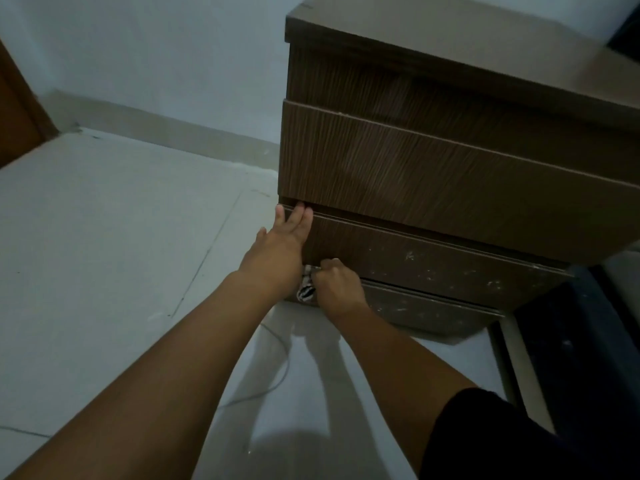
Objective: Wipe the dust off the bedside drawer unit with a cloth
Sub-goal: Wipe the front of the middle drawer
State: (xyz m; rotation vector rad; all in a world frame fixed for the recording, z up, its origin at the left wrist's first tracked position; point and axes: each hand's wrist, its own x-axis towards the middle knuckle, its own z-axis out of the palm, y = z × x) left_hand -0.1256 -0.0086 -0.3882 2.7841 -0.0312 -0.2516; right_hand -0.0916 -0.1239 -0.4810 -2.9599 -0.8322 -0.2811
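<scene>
A brown wood-grain bedside drawer unit [433,168] stands on the floor at the right, its drawer fronts facing me. My left hand [280,247] lies flat with fingers apart on the left end of the lower drawer front, its fingertips at the gap under the drawer above. My right hand [337,285] is closed on a small black-and-white patterned cloth [306,291], pressed at the bottom left corner of that same drawer. Most of the cloth is hidden by the hand. White specks show on the two lowest fronts.
Pale floor tiles [121,237] spread to the left, with a thin cable [277,375] lying on them near my arms. A white wall stands behind, a brown door edge [17,109] at far left. Dark furniture [581,341] sits at the right of the unit.
</scene>
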